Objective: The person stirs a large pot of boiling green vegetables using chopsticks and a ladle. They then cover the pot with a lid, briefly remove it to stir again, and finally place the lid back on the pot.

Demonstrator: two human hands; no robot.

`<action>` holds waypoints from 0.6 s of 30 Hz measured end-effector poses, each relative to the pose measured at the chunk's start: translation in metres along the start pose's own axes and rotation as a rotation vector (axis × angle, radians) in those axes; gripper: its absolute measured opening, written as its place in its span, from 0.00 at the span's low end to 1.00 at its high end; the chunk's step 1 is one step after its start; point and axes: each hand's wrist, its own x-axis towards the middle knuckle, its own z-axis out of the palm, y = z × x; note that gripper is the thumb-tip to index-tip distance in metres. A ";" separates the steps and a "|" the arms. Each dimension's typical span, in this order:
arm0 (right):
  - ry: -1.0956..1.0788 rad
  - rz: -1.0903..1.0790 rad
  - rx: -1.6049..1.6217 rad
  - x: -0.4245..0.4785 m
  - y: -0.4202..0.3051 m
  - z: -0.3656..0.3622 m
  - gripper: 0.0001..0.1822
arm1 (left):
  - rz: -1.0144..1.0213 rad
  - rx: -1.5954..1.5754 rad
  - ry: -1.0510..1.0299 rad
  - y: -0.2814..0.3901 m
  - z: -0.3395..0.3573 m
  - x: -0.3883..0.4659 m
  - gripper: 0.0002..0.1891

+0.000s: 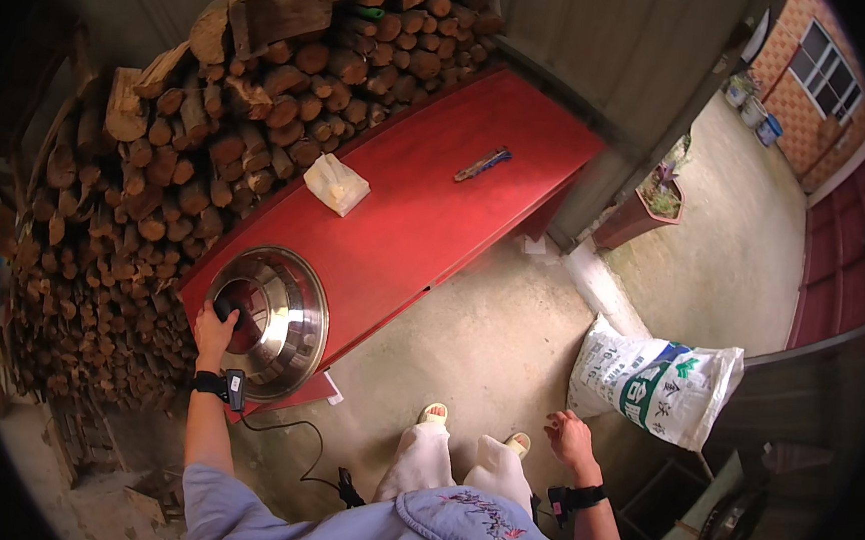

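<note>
My left hand [213, 336] is closed around the black knob of a domed stainless steel lid [279, 316]. That lid lies at the near left end of a long red table [414, 216], and whatever may be beneath it is hidden. A white plastic pack of tissues [337, 184] lies farther along the tabletop. Toward the far end is a slim blue and brown object [483, 164], too small to name. My right hand [569, 439] hangs empty over the floor, fingers loosely bent and apart, near a white woven sack [650, 383] with printing.
Stacked firewood [262, 130] rises behind the table. A cable [316, 435] runs from my left wrist strap. Past the doorway stand a planter [643, 213] and several buckets [753, 112]. A dark metal frame [661, 493] is at the lower right, near the sack.
</note>
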 end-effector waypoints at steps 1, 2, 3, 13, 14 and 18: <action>-0.007 0.019 -0.029 -0.005 -0.002 -0.001 0.12 | 0.028 -0.011 -0.017 -0.004 0.001 0.006 0.31; 0.002 0.037 -0.040 -0.010 0.000 0.002 0.12 | 0.033 -0.014 -0.049 -0.002 -0.005 0.008 0.30; 0.009 0.054 -0.055 -0.016 0.003 0.005 0.12 | 0.035 -0.018 -0.082 0.002 -0.009 0.008 0.29; 0.180 0.370 0.080 -0.131 0.062 0.009 0.10 | 0.546 -0.114 0.122 0.116 -0.077 -0.045 0.27; 0.204 0.396 0.091 -0.145 0.071 0.011 0.10 | 0.611 -0.147 0.096 0.139 -0.081 -0.057 0.27; 0.269 0.496 0.136 -0.203 0.108 0.013 0.10 | 0.926 -0.282 0.063 0.251 -0.090 -0.131 0.24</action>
